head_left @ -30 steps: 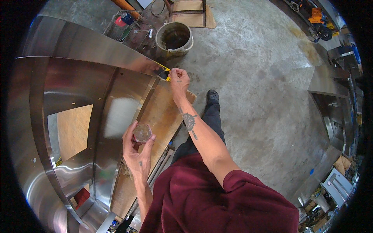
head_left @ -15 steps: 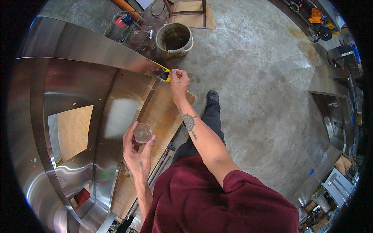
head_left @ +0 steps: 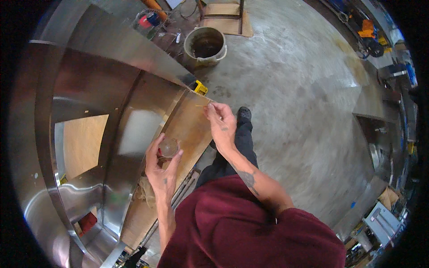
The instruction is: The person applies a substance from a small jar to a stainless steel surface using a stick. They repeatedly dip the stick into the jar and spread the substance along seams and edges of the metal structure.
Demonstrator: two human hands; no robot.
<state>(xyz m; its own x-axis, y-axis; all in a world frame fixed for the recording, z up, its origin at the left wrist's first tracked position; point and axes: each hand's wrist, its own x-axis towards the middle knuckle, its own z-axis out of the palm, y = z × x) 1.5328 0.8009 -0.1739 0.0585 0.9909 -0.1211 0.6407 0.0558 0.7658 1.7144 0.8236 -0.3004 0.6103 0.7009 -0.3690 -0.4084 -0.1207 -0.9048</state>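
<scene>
My left hand is closed round the sides of a small, round, clear container, with the thumb on one side and the fingers on the other. It is held above a long wooden board. Farther out, my right hand pinches a thin yellowish stick near the board's far end. A yellow-and-black tool, its kind unclear, sits just beyond at the corner of the shiny steel panel. Some crumpled tan material lies beside my left wrist.
A large bent-steel piece with cut-out openings fills the left. Beyond the board, a bucket with dark contents stands on the concrete floor. More steel stands far right, with a grey case at lower right.
My right hand has drawn back from the yellow-and-black tool at the panel corner, bringing the thin stick nearer. My left hand keeps the clear container, now slightly farther out and to the right.
</scene>
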